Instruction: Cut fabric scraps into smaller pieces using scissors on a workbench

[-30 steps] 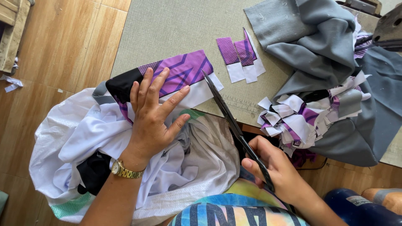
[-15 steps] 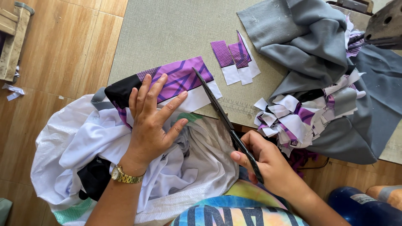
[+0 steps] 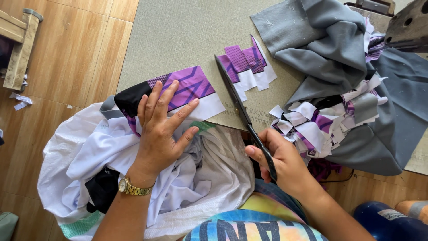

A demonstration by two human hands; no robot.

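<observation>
Since the earlier frames the right hand (image 3: 285,163) has swung the long black scissors (image 3: 243,114) a little further left and up the table, so the blade tips now lie just beside the small stack of cut purple-and-white pieces (image 3: 247,67), while the left hand (image 3: 160,134) has stayed pressed flat, fingers spread, on the purple, black and white fabric strip (image 3: 187,91). The right hand is closed round the scissor handles; the blades look shut or nearly so (the angle makes it hard to be sure) and are not on any cloth. The strip lies at the near edge of the grey-green table mat (image 3: 178,35), its end trailing into the white sack of garments (image 3: 89,169) on the person's lap. Judging by what lies about, a fair amount is cut already: the small stack, plus a bigger heap of similar offcuts (image 3: 316,122) against the grey cloth (image 3: 339,49). The strip under the palm looks uncut, and the sack holds more.
</observation>
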